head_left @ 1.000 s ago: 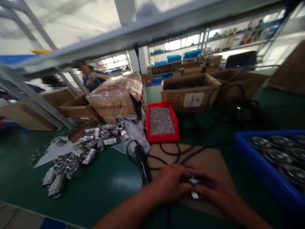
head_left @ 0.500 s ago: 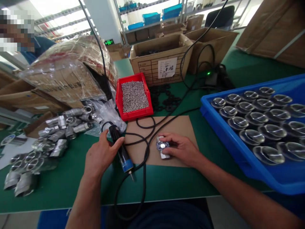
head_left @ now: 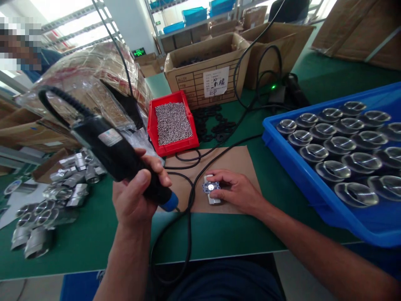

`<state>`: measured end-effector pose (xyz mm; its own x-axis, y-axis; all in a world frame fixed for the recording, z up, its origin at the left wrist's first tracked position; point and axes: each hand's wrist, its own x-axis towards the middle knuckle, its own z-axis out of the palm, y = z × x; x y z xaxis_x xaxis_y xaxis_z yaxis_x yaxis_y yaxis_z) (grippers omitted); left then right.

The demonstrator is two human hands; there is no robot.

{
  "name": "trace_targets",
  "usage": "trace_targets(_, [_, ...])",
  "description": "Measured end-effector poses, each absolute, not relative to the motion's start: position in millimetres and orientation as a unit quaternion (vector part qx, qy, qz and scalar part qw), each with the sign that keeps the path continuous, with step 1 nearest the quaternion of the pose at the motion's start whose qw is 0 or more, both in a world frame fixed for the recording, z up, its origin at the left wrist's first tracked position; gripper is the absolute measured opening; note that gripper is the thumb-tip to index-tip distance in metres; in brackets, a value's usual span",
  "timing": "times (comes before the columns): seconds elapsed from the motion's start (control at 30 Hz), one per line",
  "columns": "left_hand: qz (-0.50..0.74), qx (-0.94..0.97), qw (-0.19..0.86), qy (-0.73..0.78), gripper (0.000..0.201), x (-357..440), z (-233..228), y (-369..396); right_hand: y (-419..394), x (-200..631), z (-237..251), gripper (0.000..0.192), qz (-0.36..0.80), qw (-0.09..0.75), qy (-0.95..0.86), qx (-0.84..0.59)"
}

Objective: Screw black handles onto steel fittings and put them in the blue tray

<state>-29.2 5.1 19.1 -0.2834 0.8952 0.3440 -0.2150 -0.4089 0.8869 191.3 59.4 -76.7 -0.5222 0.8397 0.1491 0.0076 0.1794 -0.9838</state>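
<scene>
The left hand (head_left: 134, 196) is closed in a full grip around one black driver (head_left: 115, 156), lifted off the table and tilted, its blue tip (head_left: 171, 203) pointing down to the right and its cord end up to the left. The right hand (head_left: 233, 190) rests on the one brown mat (head_left: 232, 161), fingers curled lightly down onto a single small part (head_left: 210, 189), a white block with a round silvery centre, pinning it to the mat; the driver tip hangs just left of the part, not touching it. One red bin (head_left: 173, 123) of small screws stands just beyond the mat. One blue tray (head_left: 294, 167) at the right holds clear lenses (head_left: 340, 146) in rows, about nineteen in view, with more cut off by the edge. At the left a heap of metal fittings (head_left: 59, 196) lies on the green table (head_left: 78, 242), too jumbled to count. Two open cartons (head_left: 203, 71) stand behind the bin, with a scatter of black rings (head_left: 216, 125) in front of them. One bag-wrapped box (head_left: 90, 83) sits at the left rear. Black cables (head_left: 188, 217) loop across the mat
</scene>
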Motion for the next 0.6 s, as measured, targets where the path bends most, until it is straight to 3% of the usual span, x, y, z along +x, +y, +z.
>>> trace_targets(0.17, [0.722, 0.498, 0.396, 0.27, 0.033, 7, 25, 31, 61, 190, -76, 0.027, 0.553, 0.381, -0.678, -0.3])
trace_targets(0.27, [0.736, 0.512, 0.382, 0.223, 0.056, 20, 26, 37, 61, 190, -73, 0.028, 0.553, 0.388, -0.679, -0.289])
trace_targets(0.37, [0.728, 0.503, 0.396, 0.246, 0.071, 28, 33, 34, 61, 192, -72, 0.029, 0.553, 0.386, -0.681, -0.286])
trace_targets(0.6, [0.711, 0.487, 0.418, 0.288, 0.076, 22, 37, 26, 63, 193, -73, 0.03, 0.536, 0.393, -0.693, -0.278])
